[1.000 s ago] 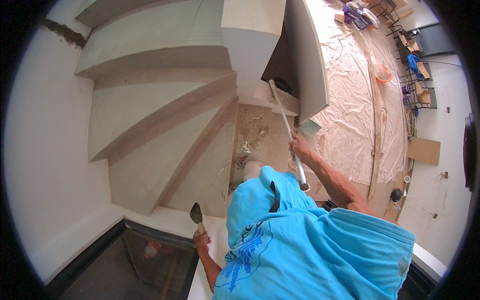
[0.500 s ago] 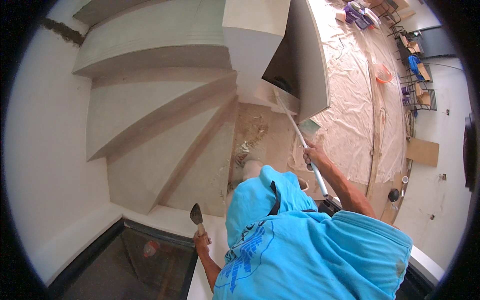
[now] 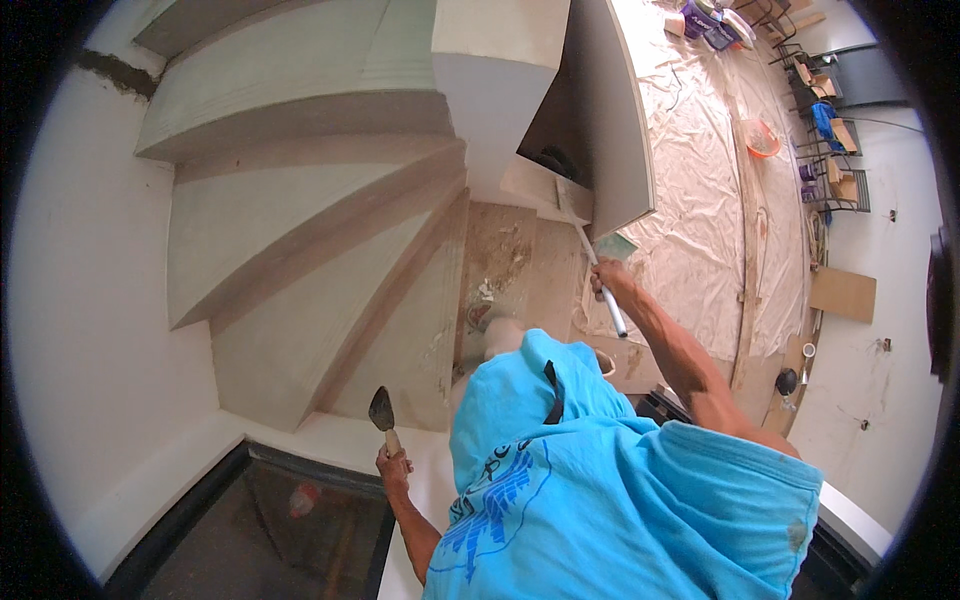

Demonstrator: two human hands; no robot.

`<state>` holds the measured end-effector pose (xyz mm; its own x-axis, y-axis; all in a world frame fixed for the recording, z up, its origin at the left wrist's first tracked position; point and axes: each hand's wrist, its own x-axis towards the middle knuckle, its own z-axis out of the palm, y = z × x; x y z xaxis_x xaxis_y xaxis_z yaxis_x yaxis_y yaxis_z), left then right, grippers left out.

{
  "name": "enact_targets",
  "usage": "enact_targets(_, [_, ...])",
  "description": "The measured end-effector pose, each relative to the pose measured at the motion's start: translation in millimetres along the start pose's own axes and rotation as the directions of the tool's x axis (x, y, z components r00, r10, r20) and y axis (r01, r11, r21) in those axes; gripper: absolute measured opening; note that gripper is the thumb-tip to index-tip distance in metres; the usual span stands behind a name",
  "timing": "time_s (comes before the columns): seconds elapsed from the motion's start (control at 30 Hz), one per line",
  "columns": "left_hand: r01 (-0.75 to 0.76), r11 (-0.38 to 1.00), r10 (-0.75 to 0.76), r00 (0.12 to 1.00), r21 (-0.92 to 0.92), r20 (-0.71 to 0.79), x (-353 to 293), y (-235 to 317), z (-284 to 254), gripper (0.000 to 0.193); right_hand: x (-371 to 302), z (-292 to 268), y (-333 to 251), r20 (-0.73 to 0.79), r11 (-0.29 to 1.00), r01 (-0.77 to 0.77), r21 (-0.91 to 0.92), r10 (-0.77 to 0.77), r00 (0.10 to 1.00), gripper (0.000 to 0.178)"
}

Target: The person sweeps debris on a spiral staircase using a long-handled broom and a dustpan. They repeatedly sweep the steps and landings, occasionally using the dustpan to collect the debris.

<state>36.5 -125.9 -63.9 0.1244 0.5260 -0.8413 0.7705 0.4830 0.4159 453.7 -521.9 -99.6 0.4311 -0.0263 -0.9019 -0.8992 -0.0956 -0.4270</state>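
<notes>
My left hand [image 3: 394,466] is closed round the handle of a small trowel [image 3: 381,408], its dark blade pointing up and away above the white ledge. My right arm reaches forward, and my right hand [image 3: 610,279] grips a long white pole [image 3: 587,245]. The pole's near end sticks out past my fist. Its far end lies against a pale board [image 3: 535,185] below the dark opening of a cabinet-like box; what is fixed to that end is too small to make out.
Pale winder steps [image 3: 330,240] fan out at left. An open panel [image 3: 620,130] stands beside the dark opening. Beyond it, a plastic sheet [image 3: 690,200] covers the floor, with an orange basin [image 3: 762,139] on it. A dark-framed glass pane [image 3: 270,530] lies at lower left.
My right hand has pushed forward and slightly left with the pole, so its near end has moved away from me. The trowel in my left hand has shifted slightly left and up.
</notes>
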Motion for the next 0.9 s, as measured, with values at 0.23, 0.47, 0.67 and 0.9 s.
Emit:
enact_targets(0.23, [0.02,1.0,-0.021,0.999,-0.014,-0.031,-1,-22,-11,0.044,-21,-9,-7,0.051,0.999,0.033,0.03,-0.035,0.998,0.04])
enact_targets(0.47, [0.094,0.996,-0.094,0.995,-0.002,0.027,-2,-27,-12,0.038,-4,-2,21,0.012,0.998,0.053,0.046,-0.054,0.998,0.012])
enact_targets(0.67, [0.011,1.0,-0.011,1.0,-0.008,-0.004,-9,-3,-8,0.03,-41,-10,1,-0.028,0.942,0.213,-0.26,-0.228,0.973,0.024])
enact_targets(0.9, [0.01,0.999,-0.014,0.995,0.041,0.103,11,13,-10,0.043,-86,0,-2,0.185,0.732,0.445,-0.516,-0.412,0.892,0.057])
